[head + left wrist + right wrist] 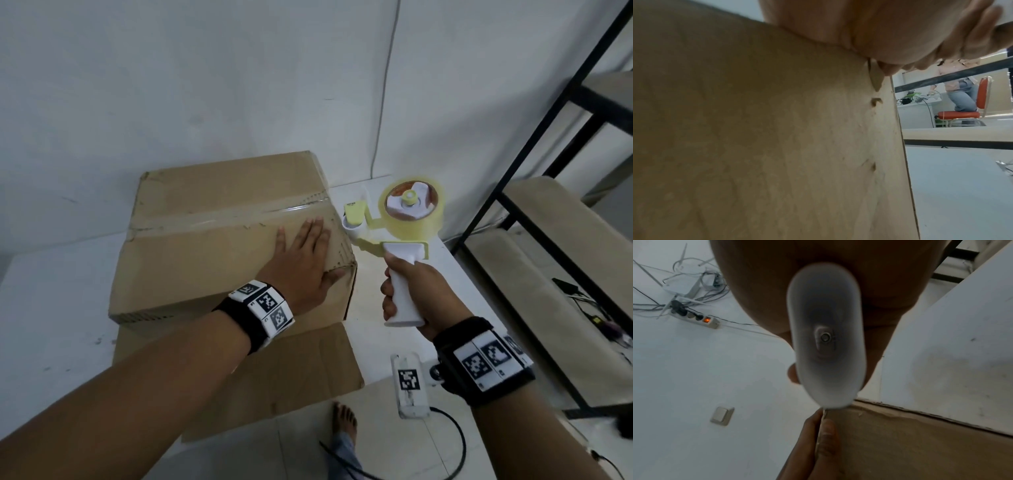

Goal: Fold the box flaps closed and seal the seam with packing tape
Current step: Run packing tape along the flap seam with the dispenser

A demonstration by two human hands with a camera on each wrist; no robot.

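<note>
A brown cardboard box (212,219) sits on a white table, its top flaps folded down, with a strip of clear tape (219,219) running along the seam. My left hand (305,253) lies flat on the box top near its right front corner, fingers straight, thumb over the edge. In the left wrist view the palm (869,29) presses on the cardboard (756,146). My right hand (411,291) grips the white handle (828,337) of a yellow tape dispenser (400,219), held in the air just right of the box with its clear tape roll (412,205) up.
A flat cardboard sheet (291,370) lies under the box at the table's front. A black metal shelf rack (548,192) stands at the right. A power strip (694,318) with cables lies on the floor. Another person sits on an orange chair (962,112) far off.
</note>
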